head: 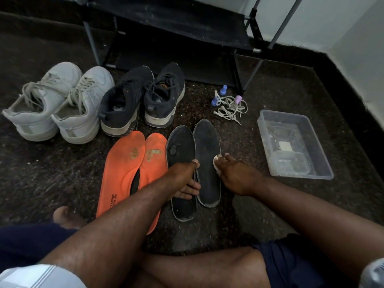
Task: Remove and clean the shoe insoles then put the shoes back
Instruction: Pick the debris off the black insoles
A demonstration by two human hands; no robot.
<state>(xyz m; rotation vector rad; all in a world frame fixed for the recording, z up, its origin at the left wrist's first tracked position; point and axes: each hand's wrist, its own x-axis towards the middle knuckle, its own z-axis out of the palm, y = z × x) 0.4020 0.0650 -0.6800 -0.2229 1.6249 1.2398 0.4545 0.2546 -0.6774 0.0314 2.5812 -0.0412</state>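
Left hand point(182, 179) grips the left black insole point(180, 148) at mid-length, thumb on top, fingers curled under its right edge. Right hand point(234, 173) pinches a small white wad point(216, 163), cloth or cotton, can't tell which, against the right black insole point(206, 142). Both black insoles flat, matte, dusty, pale grit along the rims, lying side by side and touching.

Left to right: white lace-up sneakers point(56, 102), heels toward camera; dark mesh sneakers point(141, 96) with pale soles just beside them; two orange foam insoles point(128, 163) in front, worn patches at the forefoot, partly covered by the left forearm; loose white laces point(230, 109) with small blue and lilac caps point(223, 90); clear plastic rectangular tub point(295, 144), shallow liquid in it.

Dark speckled stone floor point(270, 204), dusty. Black metal-frame shoe rack point(176, 32) behind, pale wall point(342, 23) with a dark skirting.
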